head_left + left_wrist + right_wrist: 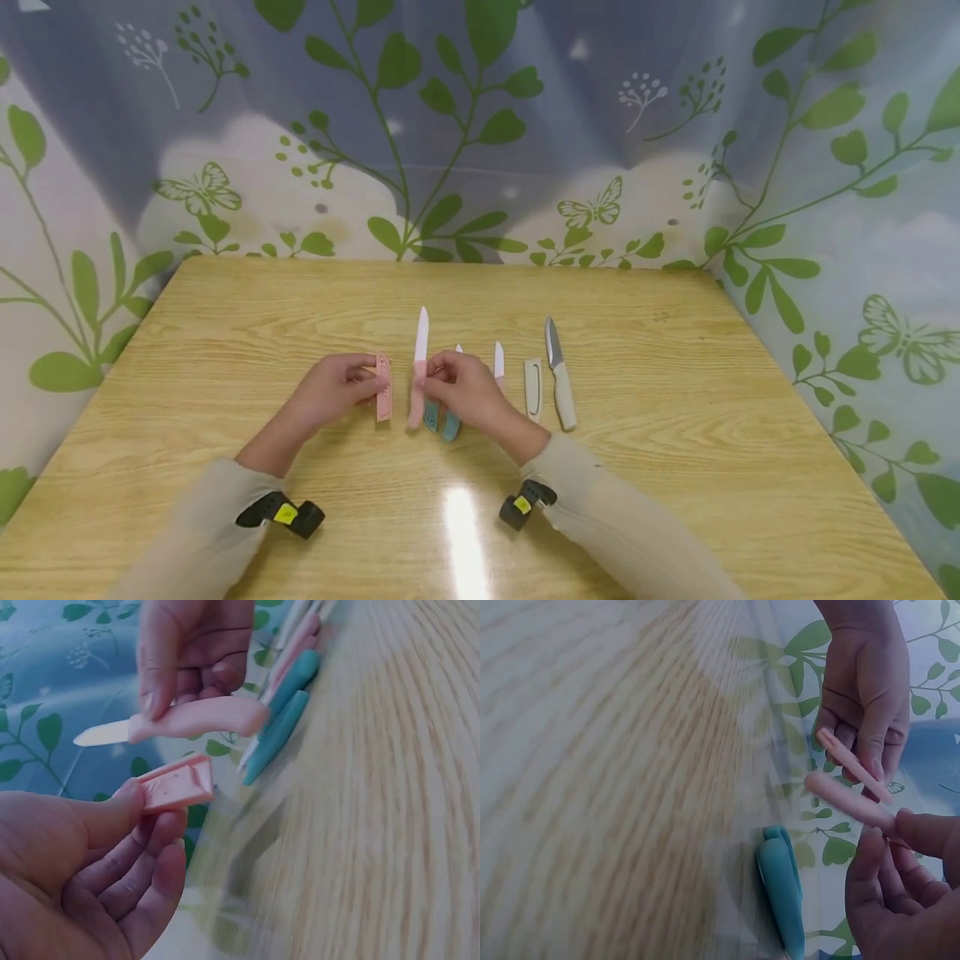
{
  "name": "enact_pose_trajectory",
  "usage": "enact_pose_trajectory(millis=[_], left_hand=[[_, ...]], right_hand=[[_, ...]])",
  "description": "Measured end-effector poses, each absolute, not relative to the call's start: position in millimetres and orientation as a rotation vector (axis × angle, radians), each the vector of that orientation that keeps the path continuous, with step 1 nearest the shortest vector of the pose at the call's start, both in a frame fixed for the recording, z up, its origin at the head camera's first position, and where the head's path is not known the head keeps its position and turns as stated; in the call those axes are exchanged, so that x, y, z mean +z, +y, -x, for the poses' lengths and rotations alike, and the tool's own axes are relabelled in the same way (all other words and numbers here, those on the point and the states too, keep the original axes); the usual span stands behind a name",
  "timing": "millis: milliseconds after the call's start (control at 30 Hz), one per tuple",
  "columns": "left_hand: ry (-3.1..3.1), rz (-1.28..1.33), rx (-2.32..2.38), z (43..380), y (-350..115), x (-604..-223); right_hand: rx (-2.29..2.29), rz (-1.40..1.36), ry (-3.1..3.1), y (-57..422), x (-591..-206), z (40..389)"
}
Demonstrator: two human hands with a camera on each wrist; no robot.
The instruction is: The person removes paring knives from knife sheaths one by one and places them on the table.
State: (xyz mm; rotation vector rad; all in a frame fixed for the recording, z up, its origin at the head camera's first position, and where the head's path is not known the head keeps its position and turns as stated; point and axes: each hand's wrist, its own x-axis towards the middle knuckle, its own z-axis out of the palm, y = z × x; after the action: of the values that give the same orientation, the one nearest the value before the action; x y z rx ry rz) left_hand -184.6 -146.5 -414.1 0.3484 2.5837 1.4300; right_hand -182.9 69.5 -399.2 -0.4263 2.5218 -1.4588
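Note:
My left hand (330,390) pinches a pink blade sheath (383,390) between thumb and fingers; its open end shows in the left wrist view. Close to its right, my right hand (471,393) pinches a knife (416,404) near the top of its pink handle. The white blade points away from me, bare. In the left wrist view the knife handle (199,718) lies just beyond the sheath (176,786), with a gap between them. Partly hidden under my right hand are a teal-handled knife (451,427) and a teal sheath (431,415).
Right of my right hand, another white blade (498,357) with a pink handle shows, mostly covered. Further right lie a beige sheath (533,390) and a beige-handled knife (564,398) with a grey blade. A leaf-patterned curtain (450,167) borders the wooden table (637,517).

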Motion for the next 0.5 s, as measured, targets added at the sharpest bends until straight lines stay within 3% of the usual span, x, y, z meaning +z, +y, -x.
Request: enact_pose_trajectory(millis=[500], left_hand=[[2.735,-0.206,1.171,187.5,-137.4,-410.4]], right_hand=[[-1.357,0.332,2.499,55.5,-405.4,185.8]])
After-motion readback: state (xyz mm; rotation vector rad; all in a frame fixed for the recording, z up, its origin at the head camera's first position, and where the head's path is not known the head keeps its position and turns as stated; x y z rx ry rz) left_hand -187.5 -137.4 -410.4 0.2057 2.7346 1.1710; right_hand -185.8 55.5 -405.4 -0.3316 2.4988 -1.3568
